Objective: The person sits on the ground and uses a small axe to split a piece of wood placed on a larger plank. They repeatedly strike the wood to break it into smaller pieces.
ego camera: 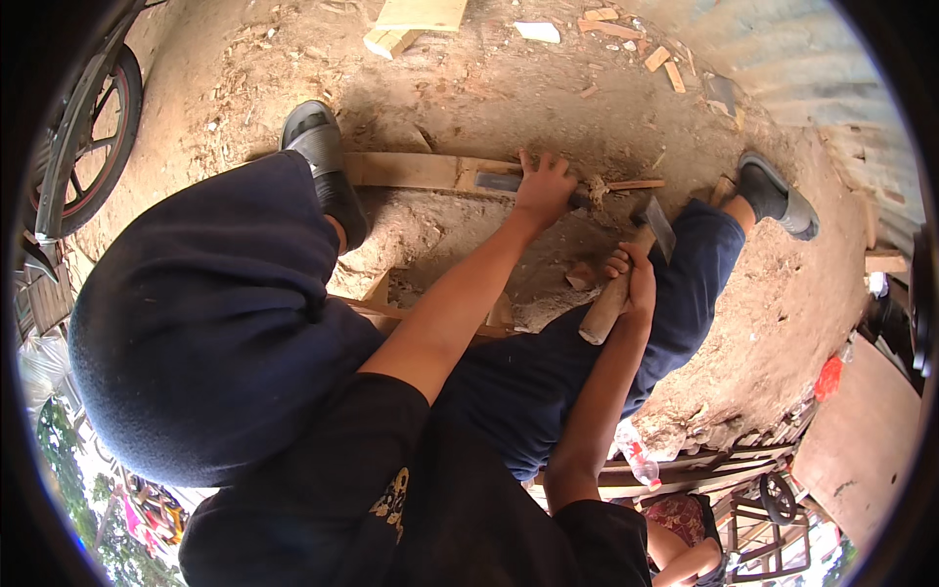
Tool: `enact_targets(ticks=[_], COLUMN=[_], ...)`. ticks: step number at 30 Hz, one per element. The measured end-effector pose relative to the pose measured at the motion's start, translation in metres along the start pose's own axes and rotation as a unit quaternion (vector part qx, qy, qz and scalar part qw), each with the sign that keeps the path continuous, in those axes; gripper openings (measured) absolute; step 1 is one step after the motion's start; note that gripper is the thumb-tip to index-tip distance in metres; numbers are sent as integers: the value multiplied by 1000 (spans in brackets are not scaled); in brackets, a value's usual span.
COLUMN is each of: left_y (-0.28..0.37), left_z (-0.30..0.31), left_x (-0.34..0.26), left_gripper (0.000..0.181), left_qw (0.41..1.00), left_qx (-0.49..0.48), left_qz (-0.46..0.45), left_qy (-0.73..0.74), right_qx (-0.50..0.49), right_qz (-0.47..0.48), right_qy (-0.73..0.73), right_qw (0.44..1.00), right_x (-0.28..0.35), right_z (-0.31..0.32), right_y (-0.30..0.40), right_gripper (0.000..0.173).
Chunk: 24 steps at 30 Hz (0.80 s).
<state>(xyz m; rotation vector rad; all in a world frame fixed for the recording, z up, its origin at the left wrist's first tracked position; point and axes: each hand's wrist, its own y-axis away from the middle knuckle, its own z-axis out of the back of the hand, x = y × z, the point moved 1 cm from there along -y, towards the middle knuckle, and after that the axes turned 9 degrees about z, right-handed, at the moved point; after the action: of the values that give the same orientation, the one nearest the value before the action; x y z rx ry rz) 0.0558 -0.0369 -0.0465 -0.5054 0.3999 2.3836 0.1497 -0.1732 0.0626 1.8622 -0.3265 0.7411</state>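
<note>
My left hand (544, 192) is over a dark, flat metal tool (499, 181), perhaps a chisel, with its fingers spread across it. The tool lies along a wooden plank (411, 170) on the dirt ground, and its other end shows past my palm. In my right hand (637, 277) is a short-handled hammer or adze, its thick wooden handle (604, 314) pointing back towards me. Its metal head (658, 227) sits above the ground beside my right lower leg. Wood shavings (598, 191) lie by the plank's right end, near a thin wooden strip (637, 185).
My sandalled feet (315, 139) stand wide apart. Wooden blocks (392, 42) and scraps (664, 64) lie farther out. A corrugated metal sheet (814, 66) is at upper right, a motorcycle wheel (110, 139) at left. Behind are a plastic bottle (638, 456) and another person's arm (686, 565).
</note>
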Motion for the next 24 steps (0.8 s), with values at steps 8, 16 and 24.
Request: enact_targets(ticks=[8, 16, 24], left_y=[-5, -9, -4], left_z=[10, 16, 6], left_x=[3, 1, 24], left_gripper=[33, 34, 34], left_qw=[999, 997, 997], left_qx=[3, 40, -27], left_qz=[-25, -9, -58], left_qy=[38, 70, 47], right_qx=[15, -2, 76], right_qz=[24, 82, 19], right_qy=[-31, -1, 272], right_qw=[999, 997, 959], right_x=[5, 8, -17], right_z=[25, 8, -24], right_y=[-10, -2, 24], right_gripper=[10, 11, 13])
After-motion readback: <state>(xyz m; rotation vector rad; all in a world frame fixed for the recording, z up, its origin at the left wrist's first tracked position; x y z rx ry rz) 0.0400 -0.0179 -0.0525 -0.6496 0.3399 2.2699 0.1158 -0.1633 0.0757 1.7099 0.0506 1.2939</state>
